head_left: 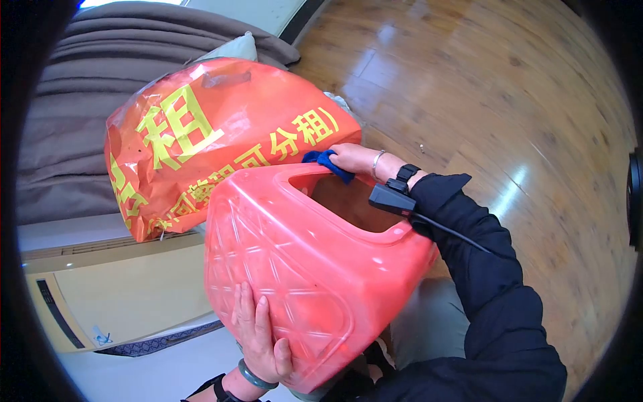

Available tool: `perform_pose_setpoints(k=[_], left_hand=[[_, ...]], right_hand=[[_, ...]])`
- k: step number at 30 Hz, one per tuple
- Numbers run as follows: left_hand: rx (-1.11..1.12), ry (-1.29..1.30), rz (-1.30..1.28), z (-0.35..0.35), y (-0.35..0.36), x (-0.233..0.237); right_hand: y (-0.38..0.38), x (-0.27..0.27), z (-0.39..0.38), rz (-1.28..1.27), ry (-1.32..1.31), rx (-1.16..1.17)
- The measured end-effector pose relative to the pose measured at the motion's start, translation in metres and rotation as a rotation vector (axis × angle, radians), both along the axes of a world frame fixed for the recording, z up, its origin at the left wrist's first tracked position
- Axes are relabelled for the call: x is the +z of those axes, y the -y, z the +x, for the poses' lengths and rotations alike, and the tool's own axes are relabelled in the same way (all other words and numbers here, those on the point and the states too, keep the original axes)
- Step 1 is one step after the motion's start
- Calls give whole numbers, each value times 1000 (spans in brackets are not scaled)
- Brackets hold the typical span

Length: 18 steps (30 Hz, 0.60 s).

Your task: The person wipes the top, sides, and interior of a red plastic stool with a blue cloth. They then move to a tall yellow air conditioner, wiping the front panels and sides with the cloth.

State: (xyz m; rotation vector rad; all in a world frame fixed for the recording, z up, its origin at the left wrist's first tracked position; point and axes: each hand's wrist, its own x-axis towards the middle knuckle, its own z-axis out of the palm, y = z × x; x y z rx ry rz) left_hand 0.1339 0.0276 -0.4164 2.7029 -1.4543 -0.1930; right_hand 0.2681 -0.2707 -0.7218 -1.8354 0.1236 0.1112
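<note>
Two hands (pixel 260 335) (pixel 355 159), one cloth (pixel 323 158), one container (pixel 295 261) show.

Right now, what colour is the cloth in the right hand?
The cloth is blue, seen in the head view.

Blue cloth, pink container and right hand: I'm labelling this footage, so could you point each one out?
Blue cloth (pixel 324 160): head view, on its bunched part beside the fingers.
Pink container (pixel 295 248): head view, on its embossed side.
Right hand (pixel 357 159): head view, on its back.
</note>
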Motion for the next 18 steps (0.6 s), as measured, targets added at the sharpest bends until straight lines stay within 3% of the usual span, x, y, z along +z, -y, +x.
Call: perform_pose_setpoints(k=[9,14,18], left_hand=[[11,10,8,0,8,2],[-3,19,-10,0,11,1],[6,27,4,-2,12,1]], right_hand=[[16,-10,-22,23,34,-127],[39,-24,-75,-178,21,-54],[47,-21,-138,-156,15,-71]])
